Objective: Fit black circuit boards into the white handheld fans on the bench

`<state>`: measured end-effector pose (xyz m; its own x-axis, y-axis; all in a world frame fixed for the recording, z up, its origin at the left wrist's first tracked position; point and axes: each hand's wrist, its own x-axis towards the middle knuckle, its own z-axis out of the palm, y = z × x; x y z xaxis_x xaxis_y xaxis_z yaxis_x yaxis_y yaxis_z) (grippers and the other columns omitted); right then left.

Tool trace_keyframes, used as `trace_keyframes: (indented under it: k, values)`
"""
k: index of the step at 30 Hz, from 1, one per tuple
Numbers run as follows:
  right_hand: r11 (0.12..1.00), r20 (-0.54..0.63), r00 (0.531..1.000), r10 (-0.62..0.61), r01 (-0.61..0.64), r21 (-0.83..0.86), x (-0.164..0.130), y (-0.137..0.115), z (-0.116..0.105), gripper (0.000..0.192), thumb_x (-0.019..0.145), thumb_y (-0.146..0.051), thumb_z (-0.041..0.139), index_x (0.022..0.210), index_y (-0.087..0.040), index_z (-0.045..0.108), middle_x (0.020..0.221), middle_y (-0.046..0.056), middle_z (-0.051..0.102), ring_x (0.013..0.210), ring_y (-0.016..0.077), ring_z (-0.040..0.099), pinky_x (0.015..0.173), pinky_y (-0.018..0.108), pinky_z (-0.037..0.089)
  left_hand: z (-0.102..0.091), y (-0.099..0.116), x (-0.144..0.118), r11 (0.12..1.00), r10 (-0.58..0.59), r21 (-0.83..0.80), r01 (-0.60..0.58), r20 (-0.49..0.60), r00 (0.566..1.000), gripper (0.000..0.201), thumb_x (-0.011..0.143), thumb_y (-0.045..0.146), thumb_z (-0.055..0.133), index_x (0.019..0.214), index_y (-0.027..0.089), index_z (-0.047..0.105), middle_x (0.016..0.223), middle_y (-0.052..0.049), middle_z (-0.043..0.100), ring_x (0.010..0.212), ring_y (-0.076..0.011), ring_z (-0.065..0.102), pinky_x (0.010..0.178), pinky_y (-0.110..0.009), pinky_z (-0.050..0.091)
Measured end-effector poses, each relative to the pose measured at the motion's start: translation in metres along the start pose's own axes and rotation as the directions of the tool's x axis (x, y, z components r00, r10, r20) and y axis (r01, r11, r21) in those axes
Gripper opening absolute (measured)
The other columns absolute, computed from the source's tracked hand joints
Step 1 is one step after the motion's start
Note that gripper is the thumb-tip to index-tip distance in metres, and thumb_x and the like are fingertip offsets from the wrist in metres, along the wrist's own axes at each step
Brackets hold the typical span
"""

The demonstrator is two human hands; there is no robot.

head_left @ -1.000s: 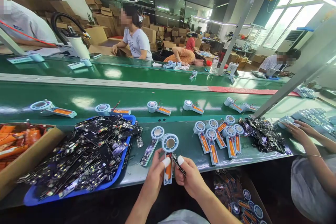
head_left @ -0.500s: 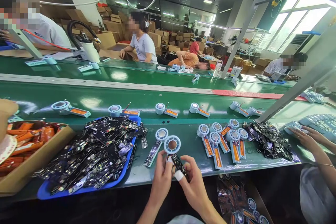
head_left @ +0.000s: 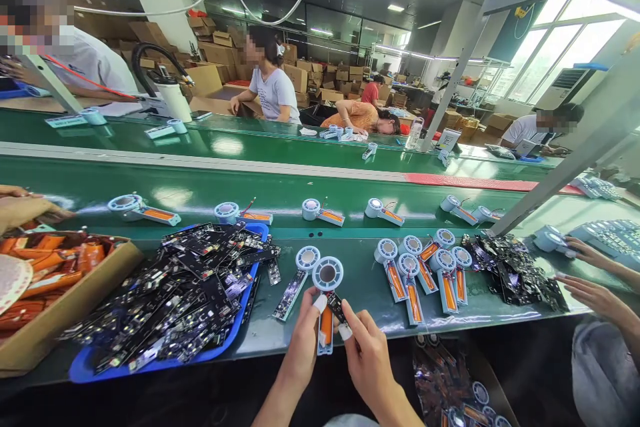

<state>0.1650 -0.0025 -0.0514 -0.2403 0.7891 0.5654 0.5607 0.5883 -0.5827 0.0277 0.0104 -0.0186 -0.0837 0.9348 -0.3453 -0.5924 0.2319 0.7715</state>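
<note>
Board swung clear; orange cell shows again. Left hand (head_left: 306, 340) pinches fan shell (head_left: 326, 293), right hand (head_left: 364, 355) grips circuit board (head_left: 338, 307). Light, stiff, brittle: hold edges.

bare hands (head_left: 335, 347), white-taped thumbs

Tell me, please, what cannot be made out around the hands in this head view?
- Fan shell: its handle is partly covered by the left hand and right hand.
- Circuit board: too small to read, partly under the fingertips.
- Bin below the bench: cut off by the bottom edge.
</note>
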Motion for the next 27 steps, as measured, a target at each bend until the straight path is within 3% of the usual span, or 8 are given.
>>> trace_keyframes:
  k: [8,18,23,27]
  values:
    - [0.988,0.077,0.990,-0.114,0.122,-0.100,0.004,0.003,-0.013,0.056,0.098,-0.010,0.037,0.152,-0.023,0.042,0.083,0.005,0.058,0.068,0.0165,0.060,0.059,0.025,0.053,0.005,0.002,0.001,1.000,0.011,0.001,-0.011,0.004,1.000,0.027,0.078,0.040,0.066,0.097,0.023,0.058,0.064,0.008,0.053,0.052,-0.0074,0.050,0.048,-0.018,0.037]
    - [0.936,0.175,0.967,-0.184,0.226,-0.269,0.007,-0.002,-0.022,0.063,0.095,-0.008,0.038,0.157,-0.022,0.033,0.081,0.006,0.058,0.066,0.0190,0.060,0.053,0.025,0.051,0.011,0.005,0.003,0.996,0.027,0.091,-0.017,-0.112,0.993,0.030,0.070,0.038,0.065,0.095,0.022,0.061,0.070,0.006,0.060,0.051,-0.0104,0.054,0.047,-0.022,0.042]
    - [0.964,0.195,0.968,-0.158,0.193,-0.181,0.012,0.002,-0.031,0.061,0.096,-0.009,0.038,0.155,-0.026,0.037,0.085,0.005,0.059,0.071,0.0185,0.062,0.059,0.026,0.054,0.009,0.004,0.002,0.991,-0.061,-0.122,0.061,0.006,0.998,0.034,0.067,0.045,0.070,0.087,0.021,0.057,0.069,0.004,0.062,0.052,-0.0131,0.058,0.045,-0.024,0.042]
    - [0.987,0.210,0.970,-0.121,0.139,-0.076,0.013,0.004,-0.037,0.054,0.100,-0.014,0.039,0.152,-0.027,0.039,0.086,0.004,0.060,0.072,0.0178,0.064,0.062,0.027,0.056,0.011,0.006,0.000,0.996,-0.061,-0.058,0.063,0.032,0.998,0.030,0.068,0.041,0.071,0.084,0.019,0.059,0.065,0.005,0.060,0.048,-0.0108,0.054,0.047,-0.024,0.044]
